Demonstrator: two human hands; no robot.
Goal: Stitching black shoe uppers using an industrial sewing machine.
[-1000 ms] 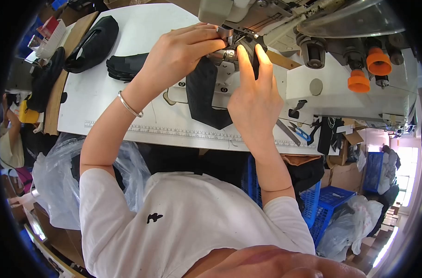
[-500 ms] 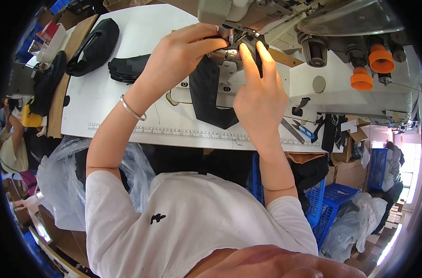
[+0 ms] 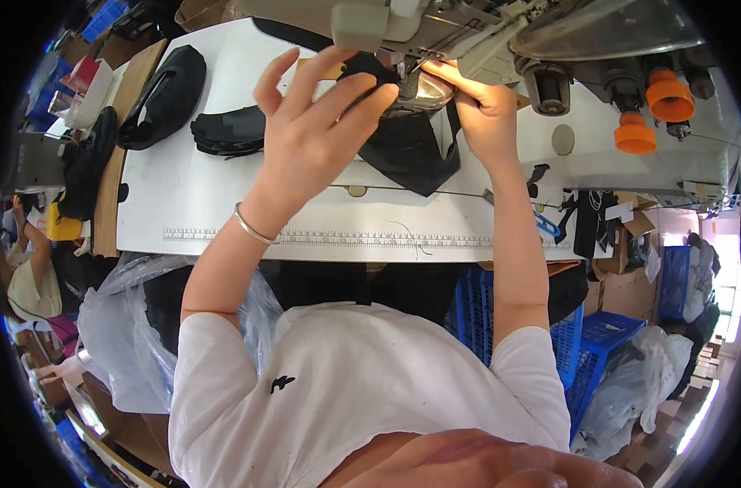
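Black angular fabric piece (image 3: 411, 154) swung round, below off-white metal sewing-machine head (image 3: 360, 28). Bare left hand (image 3: 325, 122) left of head, fingers splayed at fabric; bare right hand (image 3: 488, 118) right of it; both grips unclear.

The view looks down from my head, through the left one of two wide fisheye cameras worn side by side. It is upright, my left at its left. My white shirt (image 3: 386, 366) spreads large across the near part, close under the lens. Beyond it, the camera faces my left hand (image 3: 317, 130) and right hand (image 3: 492, 122) above the white table (image 3: 167, 179), farther off. The far edge cuts through the sewing machine (image 3: 488, 58), and on the left the wooden board (image 3: 108, 195) bows along the dark rim.
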